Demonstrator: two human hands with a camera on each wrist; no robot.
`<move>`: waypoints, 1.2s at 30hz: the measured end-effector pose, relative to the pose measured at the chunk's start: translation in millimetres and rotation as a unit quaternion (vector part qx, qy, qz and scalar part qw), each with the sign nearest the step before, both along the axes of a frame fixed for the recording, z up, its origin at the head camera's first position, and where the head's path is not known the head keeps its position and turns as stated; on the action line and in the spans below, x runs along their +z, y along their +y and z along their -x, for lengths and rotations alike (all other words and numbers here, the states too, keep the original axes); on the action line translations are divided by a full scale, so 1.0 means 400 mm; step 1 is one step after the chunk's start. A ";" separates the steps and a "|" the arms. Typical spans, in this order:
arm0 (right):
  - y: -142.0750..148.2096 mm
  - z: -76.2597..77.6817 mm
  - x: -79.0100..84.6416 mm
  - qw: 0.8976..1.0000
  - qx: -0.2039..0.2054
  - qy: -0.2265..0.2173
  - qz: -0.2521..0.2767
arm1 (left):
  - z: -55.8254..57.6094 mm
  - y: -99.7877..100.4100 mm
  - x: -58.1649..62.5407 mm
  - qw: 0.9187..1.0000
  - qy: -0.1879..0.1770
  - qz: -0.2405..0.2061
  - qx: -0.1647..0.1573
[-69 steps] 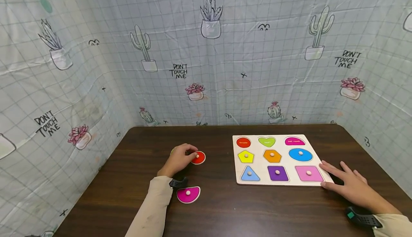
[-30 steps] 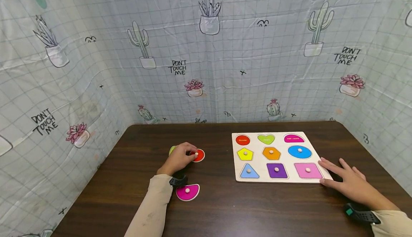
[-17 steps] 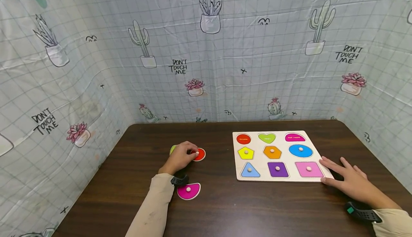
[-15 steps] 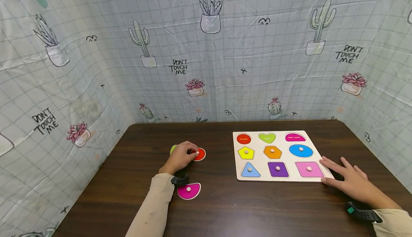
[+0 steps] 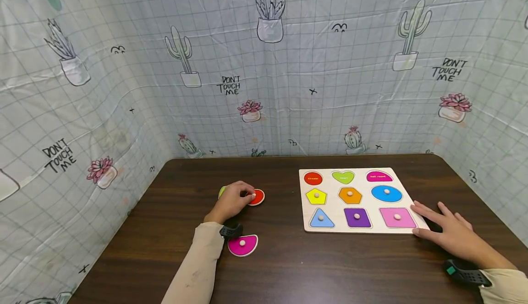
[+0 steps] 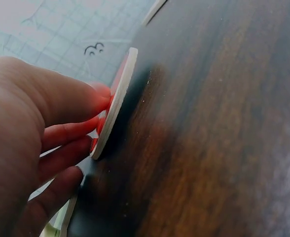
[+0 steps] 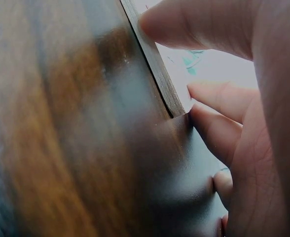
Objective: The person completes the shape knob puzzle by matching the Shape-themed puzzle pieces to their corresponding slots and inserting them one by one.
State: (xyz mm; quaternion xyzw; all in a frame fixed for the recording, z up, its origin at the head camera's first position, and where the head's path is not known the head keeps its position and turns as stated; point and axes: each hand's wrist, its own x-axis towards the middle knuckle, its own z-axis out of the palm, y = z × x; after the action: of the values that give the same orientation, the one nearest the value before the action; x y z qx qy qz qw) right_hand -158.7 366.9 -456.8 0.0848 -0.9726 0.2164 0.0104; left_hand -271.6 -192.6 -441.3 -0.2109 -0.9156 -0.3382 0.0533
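Observation:
My left hand pinches the small knob of a red round puzzle piece. In the left wrist view the piece's pale wooden edge stands close over the dark table, with a shadow beside it. A green piece peeks out behind that hand, mostly hidden. Nearer the wrist lies a magenta half-round piece with a knob. My right hand, fingers spread, touches the right edge of the white puzzle board; its thumb rests against the board's side in the right wrist view.
On the board, knobbed pieces such as a yellow pentagon, blue oval and purple square fill the two nearer rows. Its far row shows printed circle, heart and half-round slots. A cactus-print cloth walls the table's back and sides.
The head view has tilted a little, shifting everything slightly upward. Both hands keep their places, the left at the red round piece and the right at the board's edge.

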 end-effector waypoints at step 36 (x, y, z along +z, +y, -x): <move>-0.010 -0.008 0.012 1.000 -0.006 -0.008 0.003 | 0.010 0.010 -0.014 0.997 0.044 -0.051 0.031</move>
State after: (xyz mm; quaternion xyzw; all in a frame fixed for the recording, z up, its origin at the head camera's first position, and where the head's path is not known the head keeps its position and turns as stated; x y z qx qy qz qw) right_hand -155.6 362.9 -451.9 0.0774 -0.9725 0.2197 0.0038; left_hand -275.6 -188.8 -446.7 -0.1939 -0.9002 -0.3728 0.1142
